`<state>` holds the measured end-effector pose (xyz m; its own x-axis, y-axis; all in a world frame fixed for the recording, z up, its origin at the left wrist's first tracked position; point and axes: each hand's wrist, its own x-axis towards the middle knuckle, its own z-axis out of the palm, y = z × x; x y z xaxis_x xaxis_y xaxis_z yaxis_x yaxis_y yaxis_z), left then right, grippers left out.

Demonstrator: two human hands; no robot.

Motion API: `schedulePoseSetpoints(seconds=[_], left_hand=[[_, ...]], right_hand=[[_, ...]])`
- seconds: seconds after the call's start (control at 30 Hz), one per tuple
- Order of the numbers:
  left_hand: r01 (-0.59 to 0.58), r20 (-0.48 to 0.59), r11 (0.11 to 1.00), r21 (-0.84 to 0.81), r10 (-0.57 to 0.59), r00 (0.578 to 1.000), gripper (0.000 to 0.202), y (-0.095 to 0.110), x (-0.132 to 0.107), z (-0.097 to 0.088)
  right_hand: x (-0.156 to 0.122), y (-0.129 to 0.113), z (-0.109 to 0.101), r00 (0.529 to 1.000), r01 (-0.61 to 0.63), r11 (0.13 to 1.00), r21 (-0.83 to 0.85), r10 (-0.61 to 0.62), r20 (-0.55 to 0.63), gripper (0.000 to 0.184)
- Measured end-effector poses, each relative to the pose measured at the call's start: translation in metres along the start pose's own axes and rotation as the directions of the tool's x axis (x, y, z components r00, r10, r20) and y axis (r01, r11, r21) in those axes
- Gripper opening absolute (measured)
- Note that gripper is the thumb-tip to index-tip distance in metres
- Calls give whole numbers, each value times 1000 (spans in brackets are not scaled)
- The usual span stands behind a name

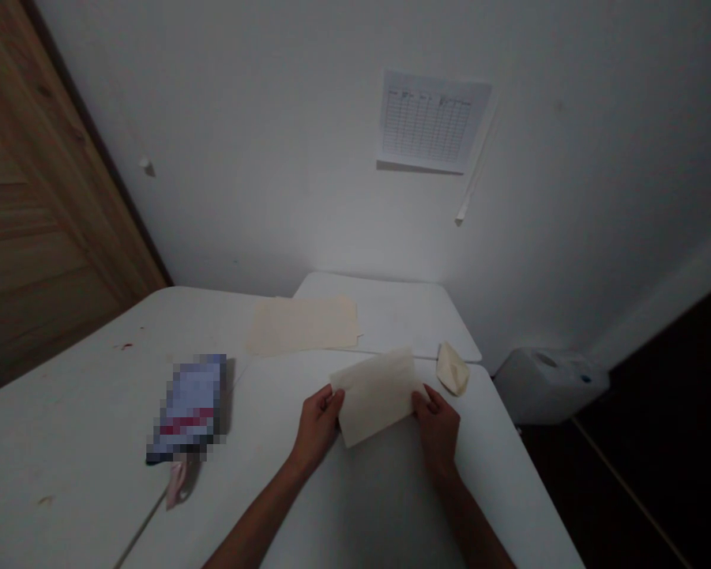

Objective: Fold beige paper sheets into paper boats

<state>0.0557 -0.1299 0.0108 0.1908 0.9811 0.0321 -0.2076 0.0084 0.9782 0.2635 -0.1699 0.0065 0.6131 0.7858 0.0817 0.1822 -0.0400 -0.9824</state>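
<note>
A plain off-white sheet of paper is held up over the white table, slightly tilted. My left hand pinches its left edge between thumb and fingers. At the right edge, my right hand grips it the same way. Just beyond the right hand lies a small folded paper piece, cream coloured. Farther back on the left rests a flat stack of cream paper sheets.
A pixelated bluish item with a pink strap lies on the white table at left. A printed chart hangs on the wall. A whitish plastic container stands right of the table, a wooden door at left.
</note>
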Motion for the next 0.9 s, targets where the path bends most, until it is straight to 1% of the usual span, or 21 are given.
schedulePoseSetpoints(seconds=[0.07, 0.1, 0.13, 0.17, 0.2, 0.23, 0.27, 0.3, 0.33, 0.37, 0.4, 0.43, 0.47, 0.53, 0.63, 0.8, 0.9], left_hand=[[-6, -30, 1000, 24, 6, 1000, 43, 0, -1, 0], [-6, -51, 999, 39, 8, 999, 41, 0, -1, 1], [-6, -72, 999, 52, 10, 997, 39, 0, -1, 1], [-6, -88, 998, 63, 12, 996, 39, 0, -1, 1], [-7, -97, 997, 71, 14, 995, 39, 1, -1, 2], [-9, -101, 997, 78, 16, 995, 39, 1, -1, 2], [-11, -104, 996, 87, 20, 994, 39, 2, -1, 3], [-13, -106, 995, 95, 24, 994, 40, 3, -1, 3], [-16, -106, 995, 102, 27, 994, 40, 4, -1, 3], [-18, -105, 994, 107, 29, 994, 41, 5, -1, 4], [-19, -103, 994, 111, 31, 994, 41, 6, -1, 4], [-20, -100, 993, 113, 31, 995, 41, 6, -1, 4], [-20, -96, 993, 113, 31, 995, 41, 6, -1, 5], [-24, -89, 993, 114, 34, 995, 41, 5, -1, 5], [-36, -82, 992, 124, 47, 996, 43, 5, -1, 4], [-50, -48, 993, 110, 55, 997, 44, 7, -2, 2], [-49, -46, 987, 152, 57, 997, 42, 8, -2, 2]], right_hand=[[-3, -3, 0, 995, 95, 995, -18, -95, -7, 51], [-6, -5, 1, 986, 163, 986, -43, -164, -23, 46], [-8, -6, 2, 968, 243, 966, -83, -247, -45, 42], [-11, -7, 3, 938, 334, 934, -129, -342, -51, 38], [-13, -8, 5, 893, 437, 883, -169, -449, -37, 34], [-15, -8, 6, 831, 545, 816, -193, -556, -1, 31], [-17, -7, 8, 754, 651, 734, -196, -654, 56, 29], [-18, -7, 9, 668, 742, 645, -181, -735, 120, 29], [-19, -7, 10, 586, 810, 564, -160, -789, 185, 32], [-20, -7, 11, 517, 856, 498, -139, -820, 244, 35], [-21, -7, 12, 465, 885, 448, -126, -834, 297, 39], [-21, -8, 13, 428, 903, 413, -120, -836, 343, 43], [-22, -9, 13, 403, 914, 388, -119, -832, 380, 45], [-24, -10, 14, 369, 928, 351, -124, -822, 433, 48], [-28, -12, 16, 335, 941, 311, -133, -802, 494, 45], [-33, -13, 18, 316, 948, 270, -167, -754, 575, 38], [-36, -14, 19, 293, 956, 241, -167, -742, 604, 37]])
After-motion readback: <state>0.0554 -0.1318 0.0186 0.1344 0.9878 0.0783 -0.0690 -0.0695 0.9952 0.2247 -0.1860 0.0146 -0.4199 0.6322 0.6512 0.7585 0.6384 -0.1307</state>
